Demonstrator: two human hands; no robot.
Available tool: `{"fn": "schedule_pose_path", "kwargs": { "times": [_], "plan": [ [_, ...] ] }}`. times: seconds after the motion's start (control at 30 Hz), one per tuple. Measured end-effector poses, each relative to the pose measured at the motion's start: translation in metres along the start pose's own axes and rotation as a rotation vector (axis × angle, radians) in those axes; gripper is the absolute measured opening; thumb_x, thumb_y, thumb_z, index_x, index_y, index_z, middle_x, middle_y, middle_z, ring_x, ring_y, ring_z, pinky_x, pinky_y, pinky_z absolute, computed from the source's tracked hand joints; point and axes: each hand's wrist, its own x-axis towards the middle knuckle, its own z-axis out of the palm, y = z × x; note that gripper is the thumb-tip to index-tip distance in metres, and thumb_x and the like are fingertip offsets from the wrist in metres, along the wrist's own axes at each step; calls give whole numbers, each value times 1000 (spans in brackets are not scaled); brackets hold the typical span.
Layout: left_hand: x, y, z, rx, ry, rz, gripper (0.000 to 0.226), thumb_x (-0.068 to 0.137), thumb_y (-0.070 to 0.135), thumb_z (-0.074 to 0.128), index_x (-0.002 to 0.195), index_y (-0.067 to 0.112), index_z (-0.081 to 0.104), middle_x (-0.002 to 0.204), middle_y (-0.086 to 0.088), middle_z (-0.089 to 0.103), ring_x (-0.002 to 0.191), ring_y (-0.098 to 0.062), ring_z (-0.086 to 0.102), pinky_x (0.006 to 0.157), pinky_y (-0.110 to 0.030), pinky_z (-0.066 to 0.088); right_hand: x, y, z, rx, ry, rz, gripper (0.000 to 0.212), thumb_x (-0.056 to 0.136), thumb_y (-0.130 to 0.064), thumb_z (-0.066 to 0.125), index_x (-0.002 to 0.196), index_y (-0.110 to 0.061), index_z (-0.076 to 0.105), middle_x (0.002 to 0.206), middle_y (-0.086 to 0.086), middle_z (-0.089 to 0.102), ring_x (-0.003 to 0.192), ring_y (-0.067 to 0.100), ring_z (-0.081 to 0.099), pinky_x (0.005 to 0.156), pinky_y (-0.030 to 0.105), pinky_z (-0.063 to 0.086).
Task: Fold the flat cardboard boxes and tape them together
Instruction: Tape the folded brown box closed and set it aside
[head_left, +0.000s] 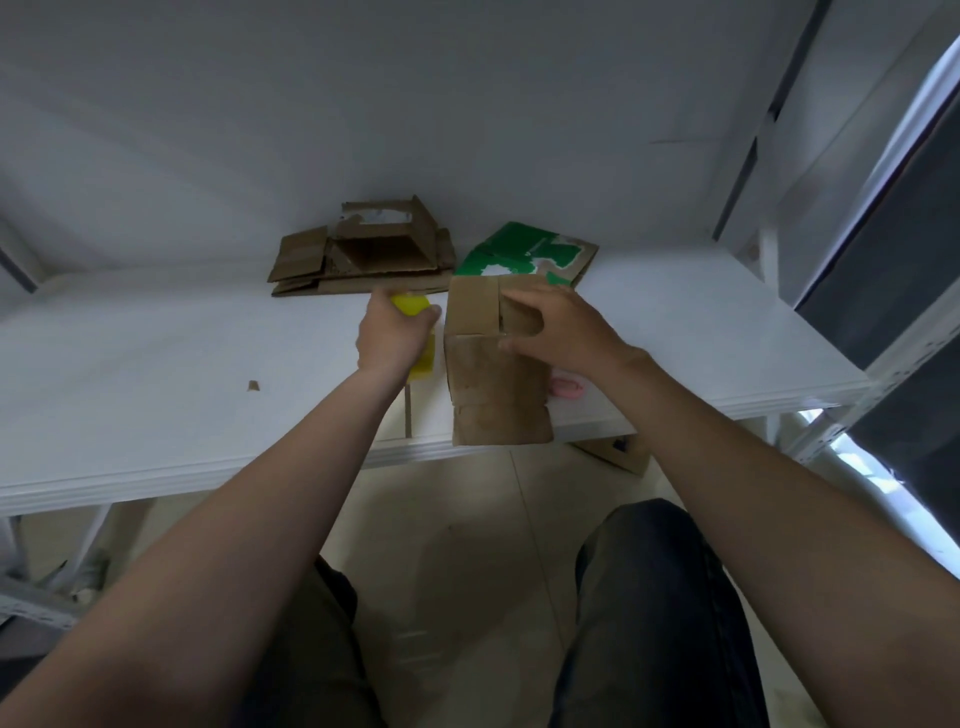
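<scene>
Our left hand (395, 335) is curled tight round the yellow tape dispenser (411, 304), just beside the brown cardboard box (485, 374). Our right hand (558, 332) clasps the box's top flaps. The box stands at the table's (156, 338) near edge. Flattened brown boxes (358, 260) and a green printed flat box (519, 249) lie at the far edge. Bare white surface stretches leftward.

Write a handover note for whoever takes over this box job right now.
Left hand grips the yellow tape dispenser beside the brown box. Right hand holds the box's top flaps; it stands near the front edge of the table.
Done: this box is folded up.
Left: tape its flaps, then fold the flat brown cardboard and the green-printed piece lying behind.
</scene>
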Motion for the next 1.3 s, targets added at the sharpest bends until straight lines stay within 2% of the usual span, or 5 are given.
{"fn": "schedule_pose_path", "kwargs": {
  "times": [0.4, 0.53, 0.73, 1.17, 1.3],
  "plan": [
    [-55, 61, -27, -268, -146, 276, 11, 87, 32, 72, 95, 31, 80, 111, -1, 73, 102, -16, 66, 74, -28, 54, -29, -64, -5, 717, 94, 21, 29, 89, -37, 74, 110, -17, 76, 105, -1, 76, 102, 16, 70, 93, 39, 55],
    [-70, 67, -21, -281, -139, 341, 13, 67, 55, 76, 79, 52, 78, 113, 5, 69, 120, -23, 59, 99, -43, 52, -57, -69, -6, 942, 235, 31, 15, 94, -33, 62, 91, -22, 72, 86, 1, 68, 85, 19, 63, 78, 38, 47],
    [-107, 84, -22, -385, -69, 499, 10, 88, 9, 75, 96, 12, 80, 103, -1, 74, 88, 7, 64, 83, -8, 48, -76, -86, -13, 848, 195, 82, 49, 103, -46, 45, 100, -1, 65, 79, 21, 72, 74, 40, 72, 79, 54, 59],
    [-97, 62, -16, -446, -249, 264, 58, 91, 3, 70, 132, 23, 35, 98, -3, 74, 90, -10, 70, 79, -21, 55, -96, -75, -17, 703, 95, 100, 22, 104, -36, 52, 102, -16, 63, 72, 15, 74, 64, 34, 73, 56, 32, 59],
    [-84, 64, -18, -285, -277, 255, 10, 93, 10, 70, 102, 12, 69, 93, 0, 72, 85, -14, 68, 66, -12, 49, -93, -62, -20, 594, 115, 114, 21, 103, -39, 54, 99, -21, 64, 73, 11, 74, 62, 27, 74, 57, 31, 58]
  ]
}}
